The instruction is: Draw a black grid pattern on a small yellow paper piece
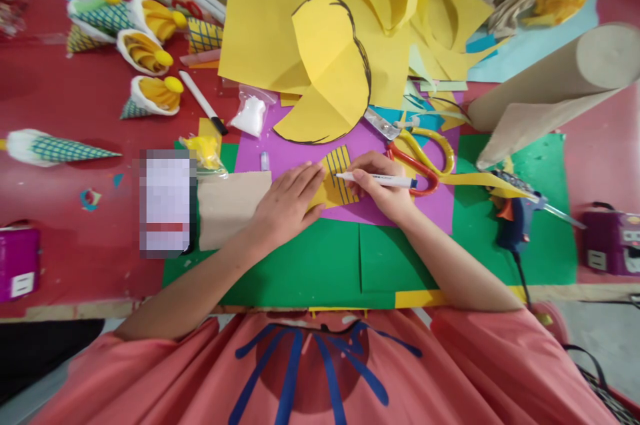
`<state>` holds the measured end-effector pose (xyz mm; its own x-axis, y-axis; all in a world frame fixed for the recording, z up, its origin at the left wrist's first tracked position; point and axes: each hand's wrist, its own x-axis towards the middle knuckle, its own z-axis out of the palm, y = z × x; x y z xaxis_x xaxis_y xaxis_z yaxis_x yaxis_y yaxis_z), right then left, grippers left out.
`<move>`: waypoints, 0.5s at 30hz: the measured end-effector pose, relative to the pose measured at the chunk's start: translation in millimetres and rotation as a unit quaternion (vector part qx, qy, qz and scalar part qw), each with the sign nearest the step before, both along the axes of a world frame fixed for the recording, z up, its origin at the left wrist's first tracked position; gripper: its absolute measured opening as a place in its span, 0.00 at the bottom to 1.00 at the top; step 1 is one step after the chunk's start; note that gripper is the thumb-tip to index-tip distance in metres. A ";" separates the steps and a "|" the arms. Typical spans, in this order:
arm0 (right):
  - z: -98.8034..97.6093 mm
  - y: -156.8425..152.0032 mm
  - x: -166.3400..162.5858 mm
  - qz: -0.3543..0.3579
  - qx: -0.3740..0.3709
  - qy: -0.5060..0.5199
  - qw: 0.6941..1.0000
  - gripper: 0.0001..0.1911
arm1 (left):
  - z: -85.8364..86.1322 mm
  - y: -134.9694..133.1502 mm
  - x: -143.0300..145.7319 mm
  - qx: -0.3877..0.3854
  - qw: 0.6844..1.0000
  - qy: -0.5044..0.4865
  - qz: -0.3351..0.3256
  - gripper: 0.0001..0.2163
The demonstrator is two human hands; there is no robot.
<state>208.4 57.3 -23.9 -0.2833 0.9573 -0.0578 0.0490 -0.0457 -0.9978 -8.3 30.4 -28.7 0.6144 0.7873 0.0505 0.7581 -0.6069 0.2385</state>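
Note:
My right hand (384, 179) grips a white marker (387, 180), its tip at a small yellow paper piece (336, 178) that carries several dark lines. My left hand (291, 201) lies flat on the left part of that piece, fingers stretched out and close together. Purple paper (430, 215) is underneath, on top of green sheets (290, 271). Just beyond my hands sits a creased yellow cutout (335, 78) with a dark drawn edge. Scissors (420, 158) with red and yellow handles lie beside my right hand. A small marker cap (265, 161) rests near my left hand.
A blue glue gun (517, 218) and a brown paper roll (540, 78) are at right. Cone-shaped paper crafts (95, 15) and a blurred-out phone (167, 201) are at left. Yellow sheets (255, 18) and a bag of white stuff (251, 113) lie farther back.

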 end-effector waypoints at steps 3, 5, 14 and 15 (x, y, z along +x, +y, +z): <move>0.0 -0.3 -0.2 0.005 0.022 -0.030 0.999 0.11 | -0.5 0.2 -0.4 0.000 1.000 -0.006 0.000 0.25; 0.2 0.1 -1.0 0.012 0.031 -0.055 0.998 0.12 | 0.0 0.6 -0.7 -0.007 1.000 -0.014 0.001 0.25; 2.5 1.3 -4.6 -0.010 0.030 -0.116 0.993 0.14 | 2.0 1.4 -2.1 -0.033 0.999 -0.030 0.008 0.27; 2.9 1.4 -4.9 -0.007 0.034 -0.120 0.992 0.14 | 1.8 1.3 -2.1 -0.031 0.999 -0.030 0.008 0.27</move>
